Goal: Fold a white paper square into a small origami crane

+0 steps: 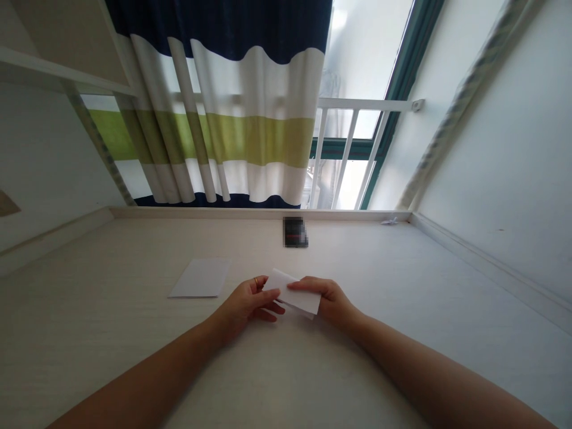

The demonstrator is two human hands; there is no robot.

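A small folded white paper [292, 291] is held between both hands just above the pale wooden desk [134, 333]. My left hand [248, 305], with a gold ring on one finger, pinches the paper's left edge. My right hand [328, 298] grips its right side, fingers laid over the top. Both hands sit at the desk's middle.
A flat white sheet [200, 277] lies on the desk to the left of my hands. A small dark blurred object [295, 232] stands at the desk's back edge. A striped curtain [232, 119] and a white window railing [353, 143] rise behind. Walls close in on both sides.
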